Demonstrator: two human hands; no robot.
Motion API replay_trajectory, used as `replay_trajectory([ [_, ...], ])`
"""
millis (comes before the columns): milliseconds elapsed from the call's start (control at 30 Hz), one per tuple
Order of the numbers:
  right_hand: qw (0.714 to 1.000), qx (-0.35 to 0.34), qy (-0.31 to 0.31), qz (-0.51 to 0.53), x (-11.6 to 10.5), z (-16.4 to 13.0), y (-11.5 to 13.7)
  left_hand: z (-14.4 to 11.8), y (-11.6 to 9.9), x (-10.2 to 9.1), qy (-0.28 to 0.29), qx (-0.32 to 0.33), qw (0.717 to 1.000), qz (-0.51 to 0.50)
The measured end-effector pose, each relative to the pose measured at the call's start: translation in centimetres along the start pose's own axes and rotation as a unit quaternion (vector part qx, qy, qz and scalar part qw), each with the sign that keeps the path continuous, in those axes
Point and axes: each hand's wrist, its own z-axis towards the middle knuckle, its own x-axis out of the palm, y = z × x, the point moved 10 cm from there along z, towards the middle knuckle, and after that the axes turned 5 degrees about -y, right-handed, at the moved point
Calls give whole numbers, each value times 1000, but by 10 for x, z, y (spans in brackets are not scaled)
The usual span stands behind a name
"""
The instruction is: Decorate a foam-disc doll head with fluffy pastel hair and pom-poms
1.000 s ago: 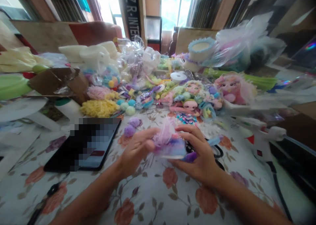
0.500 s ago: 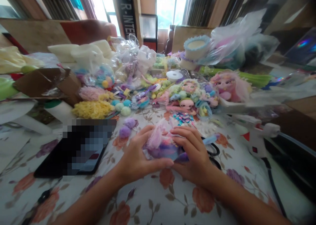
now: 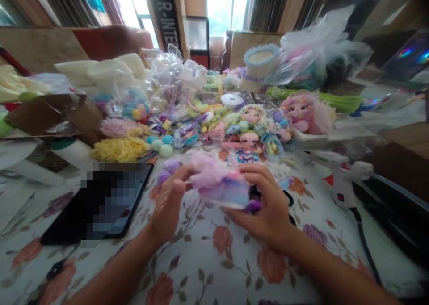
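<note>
Pompom craft piece gripped between left hand and right hand, above tablecloth.

Both forearms are bare from the bottom edge of the view up to the wrists, with no sleeve, and the left hand and right hand wear no glove, ring, watch or bracelet that shows.

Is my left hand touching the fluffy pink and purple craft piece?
Touching. The head view shows the left hand fingertips pinching the fluffy pink and purple craft piece at its left edge.
</note>
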Motion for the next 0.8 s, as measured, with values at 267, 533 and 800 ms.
replay_trajectory([
  [267, 821, 415, -28, 390, 23, -11, -79, 9, -18, -2, -59, 34, 997, 32],
  [533, 723, 504, 107, 461, 59, -38, -58, -9, -58, 20, 58, 252, 954, 151],
  [800, 657, 539, 192, 490, 77, -53, -39, -21, -72, 42, 214, 239, 929, 182],
])
